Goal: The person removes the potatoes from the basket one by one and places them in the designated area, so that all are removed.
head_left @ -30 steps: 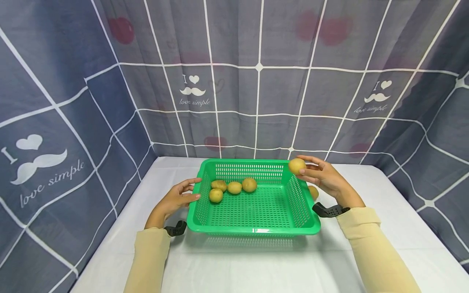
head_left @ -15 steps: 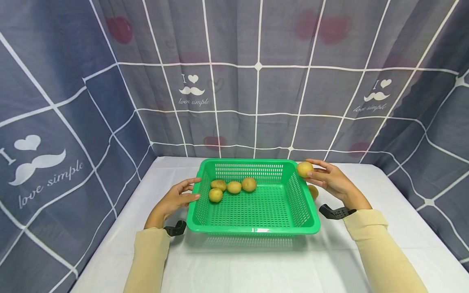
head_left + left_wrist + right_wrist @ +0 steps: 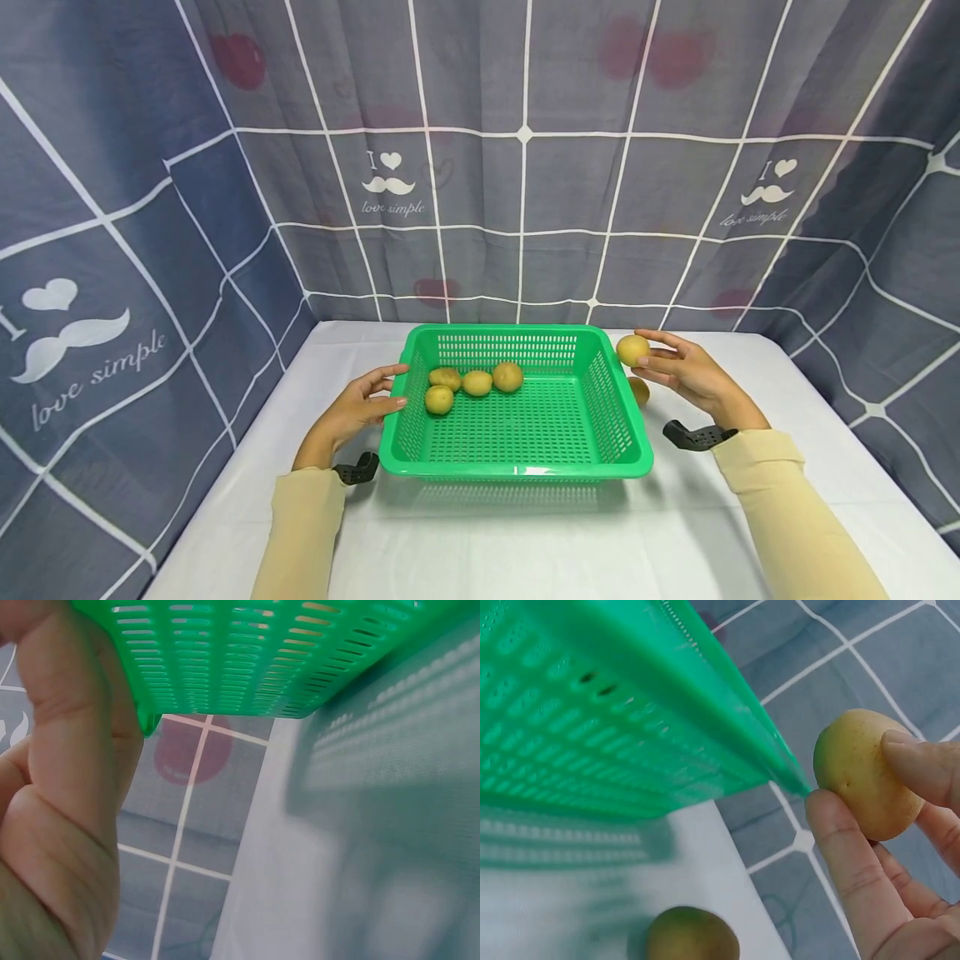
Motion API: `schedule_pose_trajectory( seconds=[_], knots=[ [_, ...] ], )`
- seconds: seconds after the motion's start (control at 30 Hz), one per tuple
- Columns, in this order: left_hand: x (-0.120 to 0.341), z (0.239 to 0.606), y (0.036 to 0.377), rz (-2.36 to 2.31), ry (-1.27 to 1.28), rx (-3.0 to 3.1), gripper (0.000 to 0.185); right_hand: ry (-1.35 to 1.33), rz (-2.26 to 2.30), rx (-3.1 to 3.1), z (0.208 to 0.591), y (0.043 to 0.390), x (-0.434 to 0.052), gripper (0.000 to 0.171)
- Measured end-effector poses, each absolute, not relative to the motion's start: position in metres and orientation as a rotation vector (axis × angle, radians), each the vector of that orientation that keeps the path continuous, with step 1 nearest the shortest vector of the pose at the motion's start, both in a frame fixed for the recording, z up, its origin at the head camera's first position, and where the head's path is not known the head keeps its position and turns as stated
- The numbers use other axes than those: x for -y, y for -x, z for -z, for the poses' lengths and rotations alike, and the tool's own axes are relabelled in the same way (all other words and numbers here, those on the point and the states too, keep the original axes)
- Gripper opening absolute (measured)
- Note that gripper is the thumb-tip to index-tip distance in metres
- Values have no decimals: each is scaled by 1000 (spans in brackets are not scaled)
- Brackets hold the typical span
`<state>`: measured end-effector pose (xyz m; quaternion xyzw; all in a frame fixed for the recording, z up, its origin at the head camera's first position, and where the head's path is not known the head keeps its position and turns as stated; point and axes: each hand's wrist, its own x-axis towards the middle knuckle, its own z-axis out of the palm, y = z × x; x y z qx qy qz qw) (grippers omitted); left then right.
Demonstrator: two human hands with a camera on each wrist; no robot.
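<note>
A green plastic basket with slotted sides stands on the white table. Inside it at the left lie several potatoes, one of them a round potato. My left hand touches the left rim, its index finger and thumb reaching the edge. In the left wrist view, the fingers rise beside the slotted wall. Just outside the basket's far right corner, my right hand pinches a potato between thumb and fingers. Below that hand, another potato rests on the table, partly hidden by the basket in the head view.
A white cloth covers the table. Grey-blue checked curtains hang close behind it and along both sides. Each wrist wears a black camera mount, such as the right mount.
My right hand, still pinching the potato, has moved right, from over the basket's right rim to just outside it. The left hand stays at the left rim.
</note>
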<state>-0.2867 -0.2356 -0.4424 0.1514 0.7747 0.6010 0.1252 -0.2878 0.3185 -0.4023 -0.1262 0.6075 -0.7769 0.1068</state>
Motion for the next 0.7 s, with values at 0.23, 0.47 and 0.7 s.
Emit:
schedule_pose_trajectory(
  seconds=[0.23,0.47,0.7],
  knots=[
    [235,443,287,-1761,-457,-2249,69,338,2282,-1816,407,285,-329,49],
    [234,442,286,-1766,-465,-2245,68,301,2300,-1835,414,284,-339,46],
    [235,441,284,-1765,-459,-2245,68,302,2295,-1851,424,284,-350,46]
  ],
)
